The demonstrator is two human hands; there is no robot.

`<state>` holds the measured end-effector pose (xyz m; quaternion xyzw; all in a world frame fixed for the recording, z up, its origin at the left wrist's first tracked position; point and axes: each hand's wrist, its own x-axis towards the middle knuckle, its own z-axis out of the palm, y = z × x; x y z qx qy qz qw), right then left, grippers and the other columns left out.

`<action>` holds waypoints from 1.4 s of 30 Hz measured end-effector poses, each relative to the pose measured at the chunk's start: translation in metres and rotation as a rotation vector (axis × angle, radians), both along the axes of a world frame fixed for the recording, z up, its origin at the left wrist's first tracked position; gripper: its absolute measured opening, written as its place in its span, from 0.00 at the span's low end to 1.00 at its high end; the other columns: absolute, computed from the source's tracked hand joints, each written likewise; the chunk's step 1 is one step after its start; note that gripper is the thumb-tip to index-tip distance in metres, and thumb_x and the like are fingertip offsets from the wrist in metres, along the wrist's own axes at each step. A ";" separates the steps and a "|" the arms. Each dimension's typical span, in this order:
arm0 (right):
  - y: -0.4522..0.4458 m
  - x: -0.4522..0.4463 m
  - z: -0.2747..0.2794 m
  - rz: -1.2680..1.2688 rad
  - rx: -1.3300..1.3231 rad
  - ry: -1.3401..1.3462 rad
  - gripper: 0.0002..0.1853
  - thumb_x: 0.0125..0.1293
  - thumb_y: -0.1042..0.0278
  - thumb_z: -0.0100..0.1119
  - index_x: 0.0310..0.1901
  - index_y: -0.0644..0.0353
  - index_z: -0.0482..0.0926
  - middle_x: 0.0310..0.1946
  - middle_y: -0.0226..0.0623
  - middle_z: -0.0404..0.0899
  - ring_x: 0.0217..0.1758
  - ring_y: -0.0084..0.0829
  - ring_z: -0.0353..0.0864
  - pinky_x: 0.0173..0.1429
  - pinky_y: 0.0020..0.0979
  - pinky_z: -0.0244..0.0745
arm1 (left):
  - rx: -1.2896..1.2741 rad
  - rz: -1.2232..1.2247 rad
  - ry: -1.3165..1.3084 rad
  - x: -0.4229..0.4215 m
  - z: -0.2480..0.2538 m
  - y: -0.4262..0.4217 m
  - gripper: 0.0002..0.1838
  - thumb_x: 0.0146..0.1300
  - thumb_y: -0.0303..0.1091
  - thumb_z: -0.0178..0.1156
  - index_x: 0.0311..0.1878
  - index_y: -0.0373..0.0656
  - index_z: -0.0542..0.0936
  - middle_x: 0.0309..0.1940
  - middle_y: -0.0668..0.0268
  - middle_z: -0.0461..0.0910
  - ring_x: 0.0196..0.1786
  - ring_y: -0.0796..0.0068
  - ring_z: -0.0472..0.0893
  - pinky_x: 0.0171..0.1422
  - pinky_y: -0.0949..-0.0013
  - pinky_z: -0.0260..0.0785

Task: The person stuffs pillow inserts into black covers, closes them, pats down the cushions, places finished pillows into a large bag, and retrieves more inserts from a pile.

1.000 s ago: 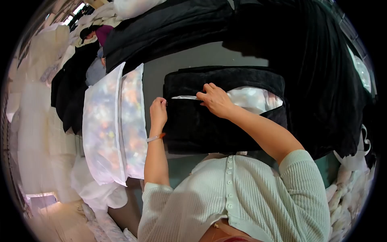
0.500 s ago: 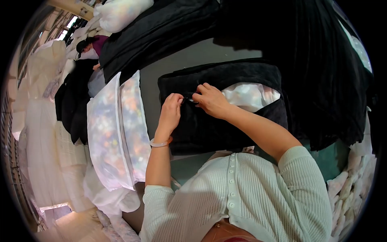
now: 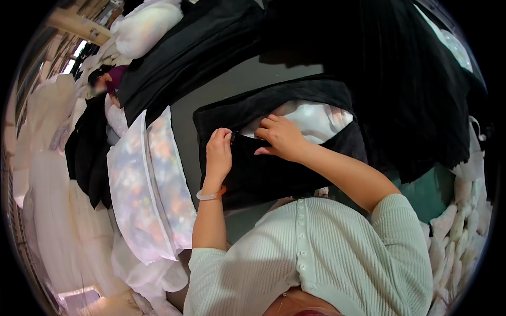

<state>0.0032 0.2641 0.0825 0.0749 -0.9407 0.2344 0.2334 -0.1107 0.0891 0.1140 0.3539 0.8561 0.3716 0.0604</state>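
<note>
Compared with half a second earlier, the two hands had drawn apart: the right hand [image 3: 282,138] now sat a little away from the left hand [image 3: 219,158], where before their fingertips nearly met. The slit in the black, plush-fabric rectangular cushion cover [image 3: 279,176] gaped wider, and the shiny white filling with pale coloured patches [image 3: 319,118] showed clearly on both sides of the right hand.

The left hand was closed in a pinch on the cover's black fabric at the slit's left end, around a small dark piece too indistinct to identify. The right hand was partly open, its fingers bent over the slit with the thumb spread below them; whether it gripped the edge could not be told.

The cover lay on the grey tabletop [image 3: 205,87] directly before the person, its long axis running left to right and rising slightly toward the right. The slit followed that line, narrow toward the left hand and rounded and broad at its right end.

Two sheer white, pastel-mottled pillows [image 3: 132,195] lay to the cover's left, their long sides pointing away from the person, well apart from the right hand.
</note>
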 end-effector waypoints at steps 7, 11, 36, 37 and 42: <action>-0.003 -0.007 -0.009 0.005 0.056 -0.063 0.11 0.53 0.59 0.68 0.33 0.56 0.81 0.37 0.31 0.77 0.48 0.35 0.76 0.52 0.36 0.70 | -0.050 -0.176 0.245 0.009 -0.004 0.018 0.04 0.67 0.24 0.51 0.38 0.32 0.74 0.36 0.49 0.76 0.42 0.47 0.76 0.47 0.54 0.69; -0.009 0.003 0.014 -0.033 0.046 0.098 0.06 0.51 0.66 0.67 0.27 0.58 0.83 0.50 0.37 0.78 0.60 0.39 0.73 0.64 0.43 0.65 | -0.040 -0.137 0.377 0.015 0.001 0.017 0.05 0.67 0.24 0.51 0.40 0.32 0.74 0.37 0.50 0.76 0.42 0.48 0.77 0.47 0.55 0.69; 0.031 0.024 -0.011 -0.347 0.204 0.208 0.04 0.49 0.62 0.65 0.28 0.48 0.82 0.39 0.29 0.76 0.50 0.32 0.75 0.54 0.36 0.68 | -0.168 -0.220 0.482 -0.011 -0.026 0.025 0.10 0.73 0.30 0.46 0.43 0.30 0.71 0.38 0.47 0.73 0.43 0.45 0.74 0.49 0.54 0.66; 0.024 0.024 -0.004 -0.350 0.205 0.209 0.04 0.49 0.62 0.65 0.28 0.48 0.82 0.39 0.29 0.76 0.50 0.32 0.75 0.54 0.36 0.68 | -0.163 -0.203 0.479 -0.012 -0.028 0.023 0.11 0.74 0.31 0.46 0.43 0.31 0.72 0.38 0.47 0.73 0.43 0.46 0.74 0.49 0.54 0.65; -0.006 0.022 0.010 -0.292 0.074 -0.002 0.14 0.51 0.53 0.69 0.35 0.51 0.84 0.39 0.30 0.79 0.51 0.31 0.75 0.51 0.32 0.67 | -0.275 -0.079 0.454 -0.013 -0.020 0.025 0.11 0.73 0.33 0.49 0.44 0.32 0.73 0.40 0.50 0.74 0.46 0.48 0.74 0.50 0.54 0.66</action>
